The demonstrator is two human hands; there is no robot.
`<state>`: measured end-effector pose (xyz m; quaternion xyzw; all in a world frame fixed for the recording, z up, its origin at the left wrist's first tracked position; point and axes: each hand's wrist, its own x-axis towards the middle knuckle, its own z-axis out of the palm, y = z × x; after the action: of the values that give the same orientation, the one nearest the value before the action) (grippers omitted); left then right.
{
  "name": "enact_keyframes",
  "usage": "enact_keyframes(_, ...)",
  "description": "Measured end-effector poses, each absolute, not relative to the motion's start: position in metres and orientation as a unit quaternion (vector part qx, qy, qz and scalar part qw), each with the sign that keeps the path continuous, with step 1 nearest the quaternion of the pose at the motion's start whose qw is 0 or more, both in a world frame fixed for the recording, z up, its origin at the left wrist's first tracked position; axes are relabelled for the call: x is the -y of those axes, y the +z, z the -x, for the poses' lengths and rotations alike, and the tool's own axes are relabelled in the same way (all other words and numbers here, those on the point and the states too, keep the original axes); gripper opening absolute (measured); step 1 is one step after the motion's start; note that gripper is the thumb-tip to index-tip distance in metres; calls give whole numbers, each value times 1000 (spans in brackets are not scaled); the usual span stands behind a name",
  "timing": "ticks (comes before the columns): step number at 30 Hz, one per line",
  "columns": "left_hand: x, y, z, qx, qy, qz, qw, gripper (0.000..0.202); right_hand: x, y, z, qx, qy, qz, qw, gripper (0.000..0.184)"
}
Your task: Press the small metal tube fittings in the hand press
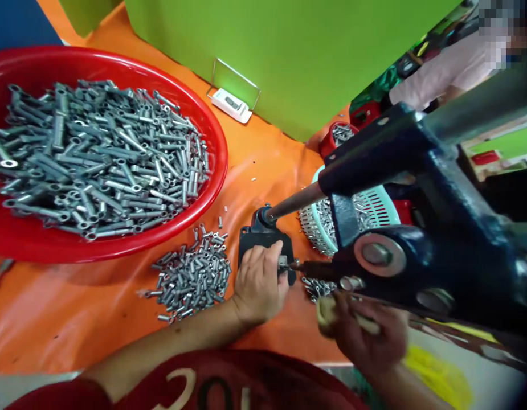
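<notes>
A dark blue hand press (376, 222) stands tilted across the right half of the view. My left hand (261, 285) rests on its black base plate (248, 242), thumb and forefinger closed around a small metal block (282, 261) under the press tip. What the fingertips pinch there is hidden. My right hand (372, 333), darker and blurred below the press body, is wrapped round a pale tan handle (326, 316). Left of my left hand lies a pile of short metal sleeves (195, 276). A smaller heap of metal parts (318, 287) sits between the hands.
A large red basin (203, 108) full of metal eye bolts stands at left. Behind the press are a mint green basket (385, 205) and a small red tub (327, 145), both with metal parts. A white device (231, 105) lies by the green panel (254, 51). Orange sheeting (263, 171) covers the table.
</notes>
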<state>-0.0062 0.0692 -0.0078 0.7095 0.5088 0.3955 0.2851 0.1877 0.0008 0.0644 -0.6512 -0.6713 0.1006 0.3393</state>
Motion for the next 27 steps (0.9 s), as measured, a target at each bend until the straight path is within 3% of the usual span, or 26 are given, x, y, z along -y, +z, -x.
enact_keyframes(4, -67, -4, 9, -503, 392, -716, 284, 63, -28, 38, -170, 688, -59, 584, 426, 14)
enact_keyframes(12, -73, -3, 13, -417, 526, -687, 279, 14, -18, 58, -159, 682, -3, 554, 478, 15)
enact_keyframes(19, -84, -1, 12, -413, 511, -644, 393, 13, -9, 80, -159, 690, 59, 545, 473, 9)
enact_keyframes(22, -83, 3, 16, -412, 489, -637, 429, 13, 1, 111, -176, 685, 201, 537, 450, 21)
enact_keyframes(25, -79, 4, 17, -411, 486, -634, 439, 12, -4, 152, -200, 635, 385, 500, 445, 51)
enact_keyframes(27, -76, 4, 16, -415, 491, -620, 450, 13, -20, 178, -210, 616, 382, 479, 495, 67)
